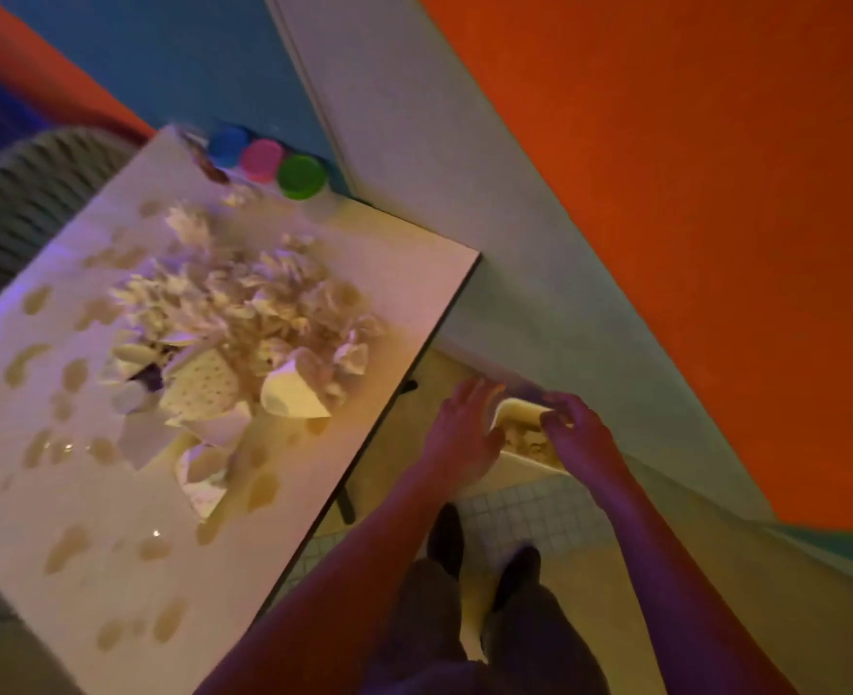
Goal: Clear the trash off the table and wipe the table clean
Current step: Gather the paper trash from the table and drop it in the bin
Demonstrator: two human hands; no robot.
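I see both hands lower right on 1 bin: left hand fingers spread, right hand curled pinching rim. Trash pile on table frame center-left, well apart; 3 tubs top.

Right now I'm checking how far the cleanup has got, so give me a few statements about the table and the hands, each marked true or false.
1. A heap of crumpled paper trash lies on the table. True.
2. Both hands are over the tabletop. False: the left hand and right hand are beside the table, at a pale bin on the floor.
3. Three coloured tubs stand at the far table edge. True.
4. The tabletop is wiped clean. False: yellowish spill spots dot it.
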